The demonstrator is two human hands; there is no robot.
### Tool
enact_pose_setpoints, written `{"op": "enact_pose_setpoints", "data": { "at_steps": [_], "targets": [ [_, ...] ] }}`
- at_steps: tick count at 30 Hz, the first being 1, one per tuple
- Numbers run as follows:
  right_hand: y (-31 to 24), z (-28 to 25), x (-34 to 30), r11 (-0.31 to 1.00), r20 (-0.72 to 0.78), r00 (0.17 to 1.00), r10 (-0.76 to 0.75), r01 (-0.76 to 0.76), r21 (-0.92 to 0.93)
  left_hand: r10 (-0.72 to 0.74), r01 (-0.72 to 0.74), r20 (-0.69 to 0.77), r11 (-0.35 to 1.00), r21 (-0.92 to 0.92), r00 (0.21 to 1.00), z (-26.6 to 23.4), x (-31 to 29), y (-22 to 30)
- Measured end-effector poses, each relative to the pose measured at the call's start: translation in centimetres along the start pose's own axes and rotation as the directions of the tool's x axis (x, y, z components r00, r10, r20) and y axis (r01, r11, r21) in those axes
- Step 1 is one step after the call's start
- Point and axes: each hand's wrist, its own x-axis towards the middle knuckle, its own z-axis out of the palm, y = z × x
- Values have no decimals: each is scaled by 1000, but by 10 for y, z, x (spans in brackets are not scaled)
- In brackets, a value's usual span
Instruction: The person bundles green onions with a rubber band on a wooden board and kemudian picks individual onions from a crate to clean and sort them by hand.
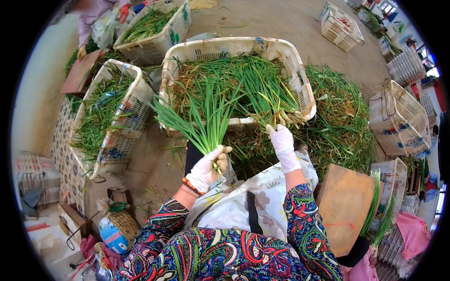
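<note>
My left hand (210, 164), in a whitish glove, is wrapped round the lower stems of a bunch of garlic chives (201, 122). The green leaves fan out up and to the left over the basket's front rim. My right hand (282, 146), gloved too, is at the front rim with its fingers curled together; what they hold, if anything, is too small to make out. Just beyond it, the pale root ends of more chives (288, 117) stick out over the rim. A large white plastic basket (307, 91) in front of me holds green chives and brown, withered leaves.
Loose leaves are heaped on the floor (340, 114) right of the basket. Further white baskets of greens (136, 100) stand at left and far left, where another person's red-gloved hand (124, 13) shows. A wooden board (347, 206) and bundled greens are at my right.
</note>
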Motion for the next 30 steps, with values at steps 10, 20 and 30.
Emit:
{"op": "enact_pose_setpoints", "data": {
  "at_steps": [10,20,30],
  "targets": [
    [-37,12,-80,905,-146,897,-416,424,28,159,-75,-252,946,314,955,18,67,-23],
    [35,-32,-81,985,-145,979,-141,125,-118,296,-276,-309,955,109,904,25,77,29],
    [-69,-10,-92,6,775,597,-208,-791,612,320,-232,-210,904,360,924,4,49,4]
  ]
}}
